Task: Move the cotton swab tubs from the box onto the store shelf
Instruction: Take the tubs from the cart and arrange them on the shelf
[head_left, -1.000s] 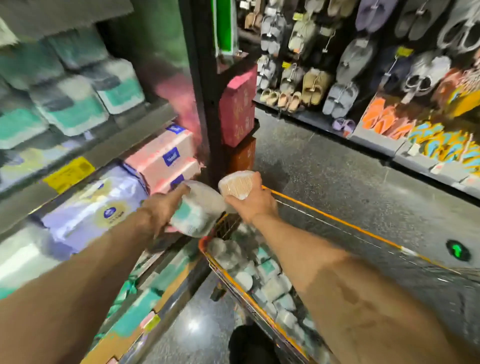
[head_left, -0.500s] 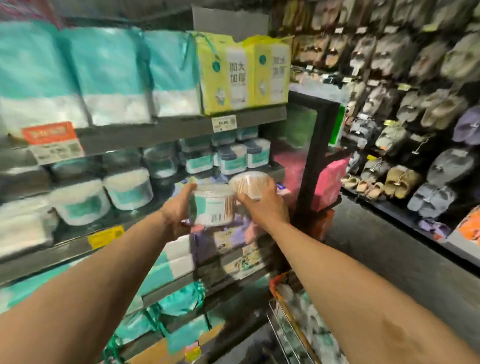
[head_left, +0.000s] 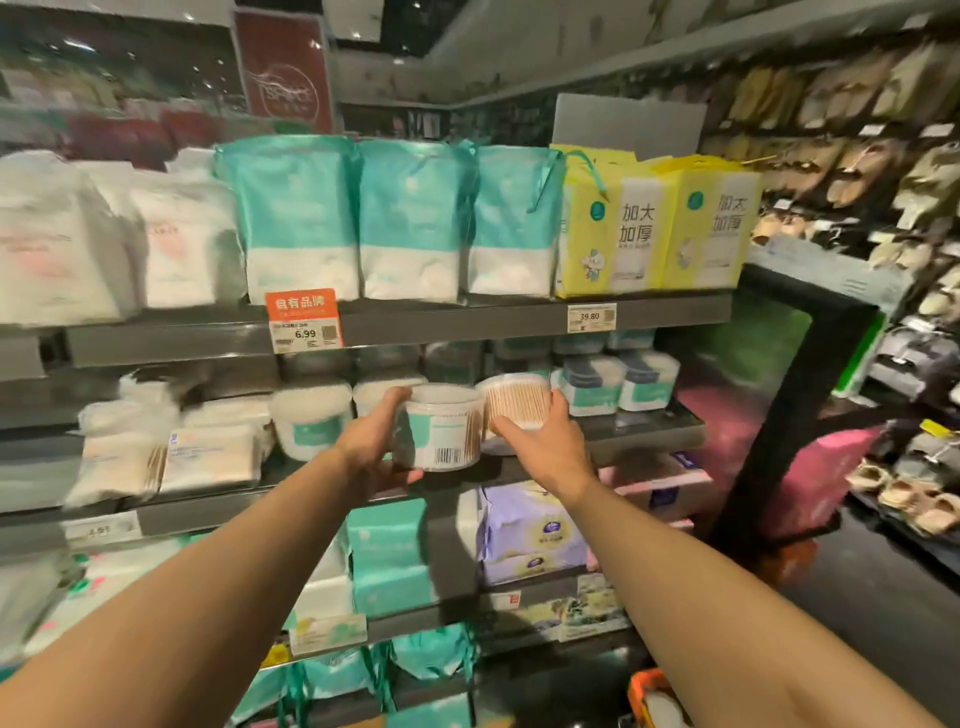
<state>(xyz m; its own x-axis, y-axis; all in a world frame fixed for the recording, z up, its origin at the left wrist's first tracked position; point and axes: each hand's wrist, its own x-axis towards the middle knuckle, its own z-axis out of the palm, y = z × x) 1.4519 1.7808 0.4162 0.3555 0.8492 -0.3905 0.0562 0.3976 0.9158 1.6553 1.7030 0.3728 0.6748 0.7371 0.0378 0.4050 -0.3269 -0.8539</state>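
Two clear round cotton swab tubs: our left hand curls round the barcoded tub, our right hand grips the stick-filled tub just beside it, arms outstretched, middle shelf just beyond.

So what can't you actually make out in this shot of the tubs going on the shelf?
Head view only:
Whether the right hand's cotton swab tub rests on the shelf: the hand hides its base.
Small print on the left hand's barcode tub: too small.
Lower left price tag: blurred.
The box: cut off by the bottom edge; only an orange corner shows.
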